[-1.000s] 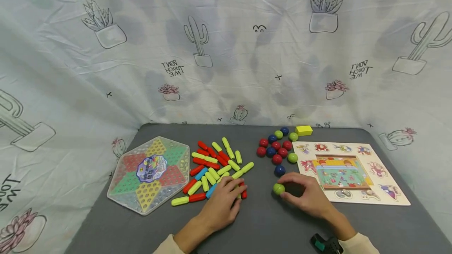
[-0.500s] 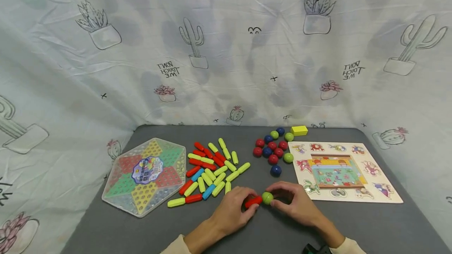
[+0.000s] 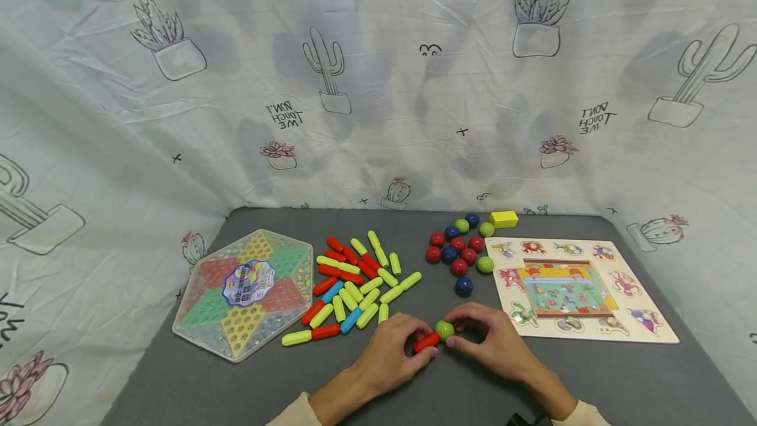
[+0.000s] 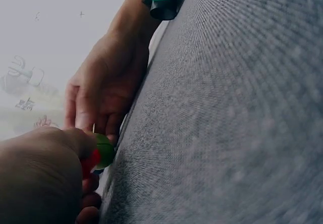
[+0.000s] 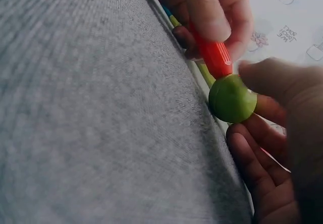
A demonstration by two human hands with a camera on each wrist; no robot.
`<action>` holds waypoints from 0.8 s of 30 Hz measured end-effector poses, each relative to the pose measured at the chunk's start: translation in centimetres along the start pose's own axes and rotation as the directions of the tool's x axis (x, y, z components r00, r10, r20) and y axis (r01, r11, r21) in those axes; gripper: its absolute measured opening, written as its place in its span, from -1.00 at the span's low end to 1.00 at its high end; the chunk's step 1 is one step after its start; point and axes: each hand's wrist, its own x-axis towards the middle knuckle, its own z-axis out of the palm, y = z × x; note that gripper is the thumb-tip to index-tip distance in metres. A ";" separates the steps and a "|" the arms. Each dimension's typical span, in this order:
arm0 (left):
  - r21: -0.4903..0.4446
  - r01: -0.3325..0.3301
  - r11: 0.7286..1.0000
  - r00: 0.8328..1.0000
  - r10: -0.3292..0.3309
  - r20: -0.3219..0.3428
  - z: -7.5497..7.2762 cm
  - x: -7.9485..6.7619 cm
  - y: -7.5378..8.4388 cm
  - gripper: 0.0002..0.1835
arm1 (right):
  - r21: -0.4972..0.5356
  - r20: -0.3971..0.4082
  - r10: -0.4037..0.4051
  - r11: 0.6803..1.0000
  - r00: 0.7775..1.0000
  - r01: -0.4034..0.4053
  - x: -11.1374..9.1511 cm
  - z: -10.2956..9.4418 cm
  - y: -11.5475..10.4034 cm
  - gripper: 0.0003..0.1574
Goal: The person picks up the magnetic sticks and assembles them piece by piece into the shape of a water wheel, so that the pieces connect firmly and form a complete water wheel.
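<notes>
Low in the middle of the head view, my left hand (image 3: 387, 354) pinches a short red stick (image 3: 426, 342) between thumb and fingers. A green ball (image 3: 445, 330), with a groove round it, is held by my right hand (image 3: 493, 339). Ball and stick meet end to end; in the right wrist view the red stick (image 5: 217, 57) abuts the top of the green ball (image 5: 232, 100). The left wrist view shows the green ball (image 4: 105, 151) beyond my left thumb, which hides most of the stick.
Several yellow, red and blue sticks (image 3: 353, 292) lie left of centre, some joined in pairs. Farther left is a hexagonal Chinese checkers box (image 3: 242, 294). Red, blue and green balls (image 3: 459, 267) cluster behind my hands, near a yellow block (image 3: 504, 219). A wooden puzzle board (image 3: 644, 327) lies right.
My left hand has left the stick pile with a red stick and moved right. My right hand has brought the green ball leftward, and the two pieces now meet.
</notes>
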 end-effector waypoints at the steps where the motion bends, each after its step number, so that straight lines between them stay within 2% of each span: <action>1: -0.013 -0.008 1.000 1.000 0.008 -0.004 0.0 0.0 0.0 -0.76 | -0.007 0.001 -0.004 1.000 1.000 0.004 0.0 0.0 0.0 -0.65; 6: -0.109 -0.112 0.988 0.992 0.105 -0.073 -1.1 0.4 -0.9 -0.82 | -0.020 0.010 0.022 1.000 1.000 -0.022 0.1 0.0 0.0 -0.65; 9: -0.255 -0.137 0.957 0.989 0.117 -0.092 -2.6 0.7 -2.1 -0.84 | -0.002 0.022 0.055 0.998 0.998 -0.055 0.2 -0.1 -0.1 -0.66; 12: -0.462 -0.089 0.883 0.996 0.081 -0.036 -4.5 0.7 -3.4 -0.80 | 0.018 0.037 0.085 0.996 0.996 -0.086 0.2 -0.2 -0.2 -0.65; 14: -0.582 -0.055 0.811 0.997 0.078 0.014 -5.7 0.7 -4.3 -0.75 | 0.027 0.048 0.097 0.995 0.994 -0.099 0.3 -0.3 -0.2 -0.65; 16: -0.652 -0.038 0.757 0.994 0.095 0.053 -6.8 0.7 -5.1 -0.69 | 0.034 0.058 0.102 0.994 0.993 -0.104 0.3 -0.3 -0.2 -0.65; 17: -0.669 -0.029 0.742 0.992 0.102 0.070 -7.3 0.8 -5.4 -0.67 | 0.036 0.062 0.103 0.994 0.993 -0.105 0.3 -0.3 -0.2 -0.65; 19: -0.680 -0.014 0.733 0.989 0.112 0.100 -8.1 0.8 -5.9 -0.63 | 0.040 0.065 0.105 0.993 0.992 -0.108 0.2 -0.4 -0.2 -0.64; 20: -0.671 -0.005 0.742 0.988 0.108 0.113 -8.4 0.9 -6.1 -0.61 | 0.042 0.065 0.103 0.993 0.992 -0.106 0.2 -0.4 -0.2 -0.65; 22: -0.637 0.029 0.770 0.987 0.079 0.141 -8.9 0.9 -6.3 -0.57 | 0.043 0.065 0.100 0.994 0.993 -0.102 0.2 -0.5 -0.1 -0.65; 24: -0.574 0.062 0.817 0.985 0.042 0.165 -9.2 0.9 -6.4 -0.56 | 0.043 0.063 0.097 0.994 0.993 -0.100 0.1 -0.6 -0.1 -0.65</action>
